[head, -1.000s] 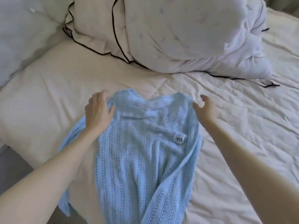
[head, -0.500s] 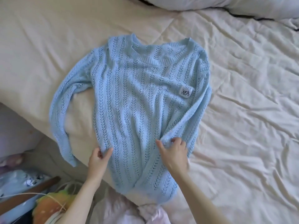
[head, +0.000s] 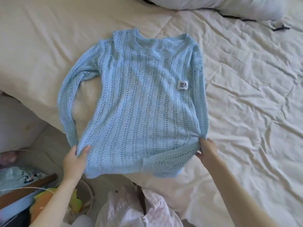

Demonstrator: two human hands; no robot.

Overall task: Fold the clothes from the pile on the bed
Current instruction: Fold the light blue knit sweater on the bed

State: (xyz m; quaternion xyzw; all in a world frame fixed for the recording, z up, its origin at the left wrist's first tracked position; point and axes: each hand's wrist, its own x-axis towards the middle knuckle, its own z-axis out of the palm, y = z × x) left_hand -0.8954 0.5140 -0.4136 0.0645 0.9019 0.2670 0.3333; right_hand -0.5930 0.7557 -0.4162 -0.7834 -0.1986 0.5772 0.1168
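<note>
A light blue open-knit sweater (head: 141, 102) lies face up on the cream bed cover (head: 246, 95), its neck away from me and a small white label on its chest. One sleeve curves down along the left side; the other lies folded across the hem at the lower right. My left hand (head: 75, 159) pinches the sweater's lower left side edge. My right hand (head: 206, 149) grips the lower right side edge, where the fabric bunches. The body is stretched flat between the two hands.
A white duvet with dark piping (head: 229, 5) is heaped at the far edge. Pale pink clothes (head: 136, 208) lie near me below the sweater's hem. To the lower left, beyond the bed's edge, sit a wooden stick (head: 27, 189) and colourful clutter.
My hands went from the shoulders down to the sweater's lower sides. They then moved apart, pulling the body wider and flatter. The view tilted down toward the bed's edge.
</note>
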